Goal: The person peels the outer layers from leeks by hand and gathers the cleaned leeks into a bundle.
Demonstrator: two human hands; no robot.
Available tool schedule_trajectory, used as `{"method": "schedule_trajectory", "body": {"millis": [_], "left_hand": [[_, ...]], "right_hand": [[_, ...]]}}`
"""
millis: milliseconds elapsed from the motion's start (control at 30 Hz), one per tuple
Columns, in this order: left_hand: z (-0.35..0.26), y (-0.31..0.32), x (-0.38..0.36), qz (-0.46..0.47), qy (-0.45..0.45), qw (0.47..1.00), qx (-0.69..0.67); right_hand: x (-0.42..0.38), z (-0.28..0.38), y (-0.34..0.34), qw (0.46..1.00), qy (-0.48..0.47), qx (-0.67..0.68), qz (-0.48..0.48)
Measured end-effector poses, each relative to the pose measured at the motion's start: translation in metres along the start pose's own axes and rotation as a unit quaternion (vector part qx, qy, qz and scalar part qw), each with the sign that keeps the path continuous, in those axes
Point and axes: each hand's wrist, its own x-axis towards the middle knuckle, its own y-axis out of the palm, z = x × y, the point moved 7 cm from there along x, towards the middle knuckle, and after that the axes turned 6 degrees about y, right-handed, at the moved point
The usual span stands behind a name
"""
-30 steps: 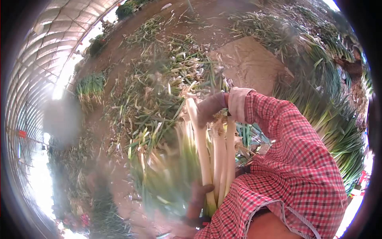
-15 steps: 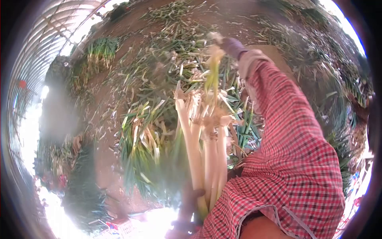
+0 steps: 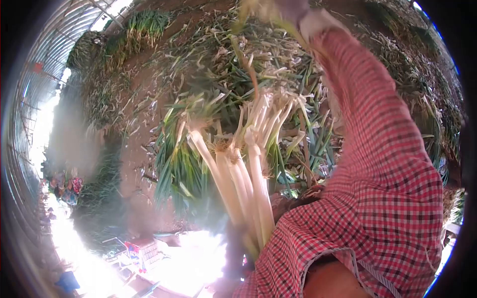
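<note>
A bundle of several leeks (image 3: 238, 184), with white stalks and roots turned up, stands in front of my body. At its lower end, my left hand (image 3: 238, 243) is wrapped round the stalks, dim and blurred by glare. My right hand (image 3: 292, 9), in a purple glove, is at the top edge beyond the bundle, smeared by motion. Yellow-green leek leaves (image 3: 248, 17) trail from its closed fingers. A red checked sleeve covers the right arm.
Green leeks (image 3: 184, 169) lie behind the bundle at its left. Cut leaves (image 3: 283, 54) litter the brown soil. More leeks (image 3: 146, 25) are stacked at the upper left. A red crate (image 3: 144, 251) is at the lower left, in bright glare.
My right hand has moved up and away from the bundle with the leaves. The leek tops have tilted left and spread apart, while my left hand stays round their lower end.
</note>
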Motion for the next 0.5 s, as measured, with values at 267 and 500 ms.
{"method": "schedule_trajectory", "body": {"millis": [267,500], "left_hand": [[-0.002,-0.016,0.016,-0.009,0.007,1.0,-0.018],[-0.019,0.008,0.044,0.071,0.044,0.996,0.032]], "right_hand": [[-0.11,0.123,0.077,0.975,-0.144,-0.072,0.154],[-0.088,0.034,0.163,0.934,-0.127,-0.307,0.129]]}}
